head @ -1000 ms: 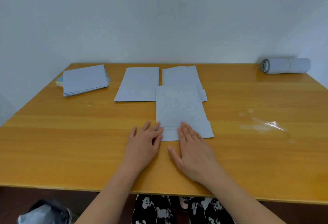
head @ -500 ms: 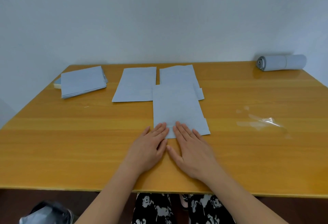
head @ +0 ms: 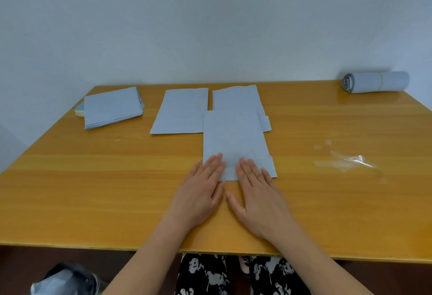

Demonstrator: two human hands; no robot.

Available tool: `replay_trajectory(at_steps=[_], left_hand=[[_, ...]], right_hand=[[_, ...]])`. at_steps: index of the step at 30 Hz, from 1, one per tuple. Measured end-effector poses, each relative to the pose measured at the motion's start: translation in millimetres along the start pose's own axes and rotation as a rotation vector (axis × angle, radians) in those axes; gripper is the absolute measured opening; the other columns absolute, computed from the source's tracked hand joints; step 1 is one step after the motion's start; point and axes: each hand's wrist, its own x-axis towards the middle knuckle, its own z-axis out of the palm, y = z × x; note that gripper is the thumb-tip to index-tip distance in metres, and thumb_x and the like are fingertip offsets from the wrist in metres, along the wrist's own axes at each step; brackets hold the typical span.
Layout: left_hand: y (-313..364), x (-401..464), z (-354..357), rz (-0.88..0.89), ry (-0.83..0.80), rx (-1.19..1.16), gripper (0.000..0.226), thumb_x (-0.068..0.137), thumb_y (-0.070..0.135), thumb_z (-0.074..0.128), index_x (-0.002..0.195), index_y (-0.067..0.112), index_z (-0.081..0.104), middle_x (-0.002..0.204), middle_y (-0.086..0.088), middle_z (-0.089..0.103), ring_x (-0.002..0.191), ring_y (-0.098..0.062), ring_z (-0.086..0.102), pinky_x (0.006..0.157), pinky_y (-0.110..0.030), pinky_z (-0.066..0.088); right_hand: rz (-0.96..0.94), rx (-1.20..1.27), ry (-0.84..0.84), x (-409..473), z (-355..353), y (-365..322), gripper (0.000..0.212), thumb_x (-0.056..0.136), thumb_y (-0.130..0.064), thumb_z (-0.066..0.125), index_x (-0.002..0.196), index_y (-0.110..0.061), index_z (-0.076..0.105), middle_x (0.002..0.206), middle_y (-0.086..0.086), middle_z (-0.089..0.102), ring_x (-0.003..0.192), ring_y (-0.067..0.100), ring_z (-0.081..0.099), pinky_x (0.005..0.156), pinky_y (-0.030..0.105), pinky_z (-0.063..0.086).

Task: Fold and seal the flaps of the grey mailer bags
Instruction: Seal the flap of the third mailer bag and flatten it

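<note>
A grey mailer bag (head: 235, 140) lies flat in the middle of the wooden table (head: 93, 189), its folded flap at the near end. My left hand (head: 201, 189) lies flat with straight fingers, the fingertips pressing the flap's left part. My right hand (head: 259, 192) lies flat beside it, fingers pressing the flap's right part. Two more grey mailer bags lie behind: one (head: 180, 111) at the back left, another (head: 236, 97) partly under the near bag.
A stack of grey mailers (head: 112, 106) sits at the back left. A rolled bundle of grey mailers (head: 376, 82) lies at the back right corner. Clear peeled strips (head: 346, 161) lie on the right. A dark bag (head: 65, 280) sits on the floor.
Both hands slid forward onto the flap and came close together at 0.5 s ago; now they sit slightly apart again, still flat on the flap. The bag has not shifted.
</note>
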Motion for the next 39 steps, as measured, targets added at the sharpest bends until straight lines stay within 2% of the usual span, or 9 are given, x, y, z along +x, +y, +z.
replay_trajectory(at_steps=[3,6,13,16,20,23,26,34,39], left_hand=[[-1.9,4.2,-0.7,0.07,-0.123,-0.062,0.069,0.088,0.053,0.002,0.151,0.027,0.015,0.154,0.016,0.002,0.142,0.003,-0.004,0.118,-0.021,-0.003],[-4.1,6.9,-0.5,0.061,-0.142,-0.054,0.074,0.085,0.056,-0.002,0.151,0.025,0.014,0.155,0.014,0.003,0.141,0.003,-0.004,0.114,-0.015,-0.007],[-4.3,5.4,-2.2,0.036,-0.14,-0.094,0.07,0.089,0.058,0.005,0.15,0.027,0.017,0.155,0.016,0.005,0.141,0.006,-0.002,0.111,-0.011,-0.008],[-2.5,5.1,-4.3,0.026,-0.156,-0.095,0.055,0.1,0.049,0.02,0.15,0.028,0.015,0.155,0.016,0.004,0.142,0.005,-0.002,0.113,-0.014,-0.006],[-2.5,3.0,-5.6,0.051,-0.168,-0.03,0.071,0.087,0.061,0.001,0.151,0.031,0.009,0.155,0.018,-0.002,0.142,0.004,-0.008,0.118,-0.022,-0.003],[-2.2,3.1,-7.3,0.077,-0.179,-0.01,0.066,0.086,0.061,-0.002,0.149,0.041,0.004,0.154,0.023,-0.007,0.141,0.006,-0.012,0.118,-0.025,-0.008],[-1.9,5.1,-8.3,0.067,-0.205,-0.014,0.065,0.085,0.063,-0.002,0.147,0.046,0.005,0.154,0.024,-0.006,0.141,0.006,-0.012,0.116,-0.024,-0.01],[-1.3,5.1,-8.2,0.011,-0.194,0.002,0.059,0.087,0.065,0.006,0.145,0.051,0.01,0.156,0.018,-0.002,0.144,-0.001,-0.007,0.118,-0.03,-0.006],[-0.9,0.8,-5.2,-0.048,-0.179,0.098,0.057,0.089,0.066,0.007,0.144,0.053,0.001,0.158,0.006,-0.009,0.146,-0.01,-0.01,0.119,-0.034,-0.007]], right_hand=[[-0.043,-0.021,-0.038,1.1,-0.3,0.9,0.077,0.09,-0.063,0.005,0.153,-0.018,-0.003,0.16,-0.005,-0.01,0.143,0.004,-0.016,0.118,0.029,-0.01],[-0.028,-0.043,-0.049,3.2,-3.5,3.3,0.078,0.092,-0.062,0.011,0.153,-0.015,-0.001,0.16,0.0,-0.009,0.145,0.007,-0.011,0.116,0.027,-0.009],[0.058,-0.073,-0.07,-0.1,-12.3,19.5,0.094,0.077,-0.067,-0.004,0.152,-0.01,-0.001,0.16,0.005,-0.008,0.147,0.012,-0.009,0.116,0.028,-0.005],[0.123,-0.071,-0.062,-1.0,-15.3,26.5,0.098,0.073,-0.068,-0.008,0.152,-0.011,0.001,0.16,0.003,-0.006,0.146,0.01,-0.009,0.118,0.028,-0.002],[0.178,-0.067,-0.043,3.0,-12.7,22.2,0.101,0.072,-0.071,-0.007,0.152,-0.009,0.001,0.16,0.005,-0.006,0.147,0.012,-0.01,0.12,0.031,-0.003],[0.082,-0.061,-0.038,4.8,-7.9,20.8,0.093,0.083,-0.072,-0.006,0.152,-0.011,-0.002,0.16,0.002,-0.01,0.145,0.009,-0.017,0.119,0.031,-0.007],[0.021,-0.029,-0.071,6.6,-10.7,26.9,0.092,0.079,-0.071,-0.009,0.153,-0.017,0.0,0.16,-0.004,-0.009,0.144,0.003,-0.014,0.119,0.029,-0.008],[0.155,-0.08,-0.023,11.7,-12.0,41.8,0.094,0.076,-0.069,-0.005,0.153,-0.017,0.005,0.161,-0.005,-0.002,0.146,0.005,-0.004,0.12,0.034,-0.002],[0.24,-0.109,-0.016,7.4,-11.4,39.4,0.094,0.078,-0.069,-0.008,0.153,-0.013,0.003,0.161,-0.002,-0.001,0.147,0.009,-0.004,0.12,0.038,-0.004]])
